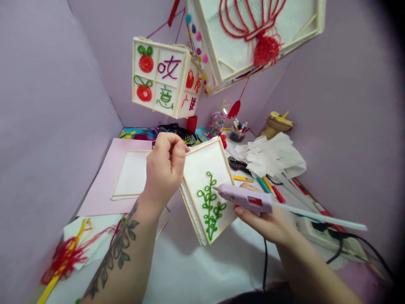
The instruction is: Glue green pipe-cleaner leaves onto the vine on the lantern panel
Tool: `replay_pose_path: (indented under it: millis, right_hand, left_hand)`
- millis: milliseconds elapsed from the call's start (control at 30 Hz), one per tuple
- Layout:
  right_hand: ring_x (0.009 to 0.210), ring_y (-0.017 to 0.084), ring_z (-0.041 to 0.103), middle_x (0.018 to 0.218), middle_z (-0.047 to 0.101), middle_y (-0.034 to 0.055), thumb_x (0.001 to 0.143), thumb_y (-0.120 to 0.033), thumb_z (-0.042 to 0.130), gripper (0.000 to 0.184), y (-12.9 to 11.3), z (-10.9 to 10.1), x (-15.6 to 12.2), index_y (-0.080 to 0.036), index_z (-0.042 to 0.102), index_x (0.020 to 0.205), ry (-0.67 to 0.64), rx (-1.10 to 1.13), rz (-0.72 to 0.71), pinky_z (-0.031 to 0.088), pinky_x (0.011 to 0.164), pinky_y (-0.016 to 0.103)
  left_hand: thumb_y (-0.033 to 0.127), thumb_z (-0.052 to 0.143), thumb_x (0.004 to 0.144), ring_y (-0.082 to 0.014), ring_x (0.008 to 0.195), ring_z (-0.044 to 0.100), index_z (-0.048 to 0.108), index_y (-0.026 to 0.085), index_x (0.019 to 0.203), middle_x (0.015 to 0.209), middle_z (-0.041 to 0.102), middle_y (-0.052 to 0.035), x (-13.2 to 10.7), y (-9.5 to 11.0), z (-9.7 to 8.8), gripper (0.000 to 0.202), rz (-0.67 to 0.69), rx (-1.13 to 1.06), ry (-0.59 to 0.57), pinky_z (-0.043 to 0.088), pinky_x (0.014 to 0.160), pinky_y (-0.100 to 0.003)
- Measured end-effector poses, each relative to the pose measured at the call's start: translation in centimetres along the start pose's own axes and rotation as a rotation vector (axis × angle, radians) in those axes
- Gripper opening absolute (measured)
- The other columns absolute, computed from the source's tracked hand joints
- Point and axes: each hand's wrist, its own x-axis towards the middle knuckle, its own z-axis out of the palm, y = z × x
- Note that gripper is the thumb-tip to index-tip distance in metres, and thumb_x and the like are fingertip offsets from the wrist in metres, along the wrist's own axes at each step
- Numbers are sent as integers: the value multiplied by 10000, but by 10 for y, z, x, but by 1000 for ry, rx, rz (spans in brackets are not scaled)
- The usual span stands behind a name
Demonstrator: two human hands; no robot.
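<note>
My left hand [164,169] is closed in a pinch near the top left corner of a white panel with a pale wooden frame [207,190], which it holds tilted. A green yarn plant [210,204] is laid on the panel. My right hand [268,221] grips a pale pink glue gun [245,197] with a long glue stick out its back. The nozzle points at the green plant, close to the panel.
A second framed panel [131,175] lies on pink paper [109,177] at left. Decorated lanterns [164,80] hang above. White tissue [272,156], pens, scissors and a power strip [319,230] lie at right. Red tassel cord [65,257] sits at lower left.
</note>
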Motion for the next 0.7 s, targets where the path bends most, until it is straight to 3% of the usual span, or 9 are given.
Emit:
replay_pose_path:
  millis: [167, 233, 300, 433, 500, 567, 633, 700]
  right_hand:
    - [671, 203, 618, 753, 634, 30, 825, -448, 642, 211, 19, -7, -5, -238, 659, 823, -121, 171, 40, 547, 573, 323]
    - [687, 211, 632, 766, 654, 37, 825, -511, 643, 270, 28, -4, -8, -244, 671, 849, -110, 269, 90, 550, 574, 327]
    - [702, 216, 632, 767, 652, 45, 810, -604, 625, 368, 35, 0, -7, -238, 661, 831, 27, 406, 104, 547, 593, 335]
    - [689, 209, 605, 711, 577, 16, 819, -733, 500, 502, 39, -3, -5, -243, 600, 864, 433, 636, 88, 538, 680, 383]
    - [636, 197, 584, 673, 565, 11, 852, -731, 440, 524, 45, -14, -12, -233, 599, 865, 456, 509, 132, 528, 658, 372]
    - [585, 186, 556, 675, 587, 30, 865, -717, 435, 542, 56, -24, -26, -208, 622, 840, 323, 241, 169, 504, 589, 344]
    - [645, 207, 589, 834, 652, 77, 872, -648, 499, 497, 68, -29, -42, -190, 638, 1007, 174, -24, 154, 510, 594, 352]
    - [801, 259, 628, 1010, 660, 133, 904, -503, 523, 486, 78, -28, -56, -164, 552, 1251, 44, -251, 106, 537, 691, 402]
  left_hand:
    - [248, 471, 971, -128, 712, 631, 513, 227, 903, 771, 632, 7, 1, -2, 0, 83, -6, 14, 7, 485, 645, -259]
    - [245, 471, 971, -126, 703, 631, 512, 225, 898, 765, 636, 7, 2, -2, -1, 86, -15, 23, 5, 485, 642, -257]
    - [248, 475, 968, -128, 696, 633, 512, 224, 897, 759, 637, 8, 2, -4, -2, 84, -23, 29, 6, 481, 631, -255]
    - [262, 486, 964, -127, 690, 633, 513, 226, 894, 757, 642, 8, 3, -13, -4, 84, -39, 14, 10, 474, 624, -252]
    - [280, 485, 966, -126, 687, 627, 513, 228, 896, 761, 640, 6, 3, -21, -3, 92, -59, -17, 20, 472, 627, -255]
    - [299, 481, 969, -129, 692, 622, 511, 230, 896, 768, 632, 2, 3, -31, -3, 104, -89, -60, 45, 474, 637, -262]
    - [310, 479, 969, -133, 702, 619, 505, 231, 894, 773, 624, -3, 3, -41, -2, 112, -112, -104, 71, 476, 652, -268]
    - [316, 482, 967, -134, 708, 619, 501, 230, 893, 771, 621, -5, 3, -50, -1, 115, -120, -132, 86, 475, 662, -271]
